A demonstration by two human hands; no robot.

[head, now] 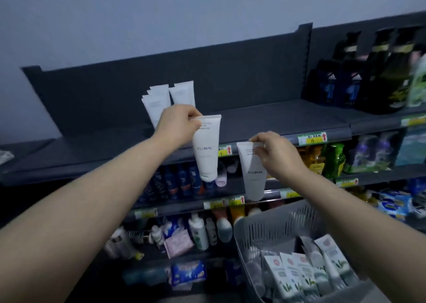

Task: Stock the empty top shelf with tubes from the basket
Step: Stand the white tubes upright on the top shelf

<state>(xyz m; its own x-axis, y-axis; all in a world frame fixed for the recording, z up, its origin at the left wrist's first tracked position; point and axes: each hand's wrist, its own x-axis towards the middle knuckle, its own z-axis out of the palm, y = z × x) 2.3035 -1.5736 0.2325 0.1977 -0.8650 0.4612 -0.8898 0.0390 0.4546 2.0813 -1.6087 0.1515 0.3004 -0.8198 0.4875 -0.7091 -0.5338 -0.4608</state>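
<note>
**Two tubes up, one in each hand**

From the head camera, the only view: the left hand (178,120) is raised in front of the top shelf (265,120), its grip pinched shut on the flat crimped end of a white tube (206,150). That tube hangs cap-down below the fingers, tilted a little, its lower end dangling past the shelf's front edge. The right hand (277,151) is lower and nearer, its grip likewise clamped on the crimp of a second tube (253,176), which hangs straight down in front of the price strip.

Both tubes look light and soft-walled, with a smooth plastic skin that could slip. I'd judge the crimp the surest place to pinch, as it is flat and stiff, while the body would dent under a squeeze. Held this way each tube swings freely, so it would need steadying before it can stand on its cap.

On the far left part of the shelf a few stocked tubes (169,100) already stand upright, cap-down, close against the back panel. The left-hand tube is just in front of them and slightly right. Most of the shelf to the right is bare up to the dark bottles (373,72) at the far right.

The grey basket (265,224) sits near at lower right, below the right arm, with more packs lying in it.
</note>
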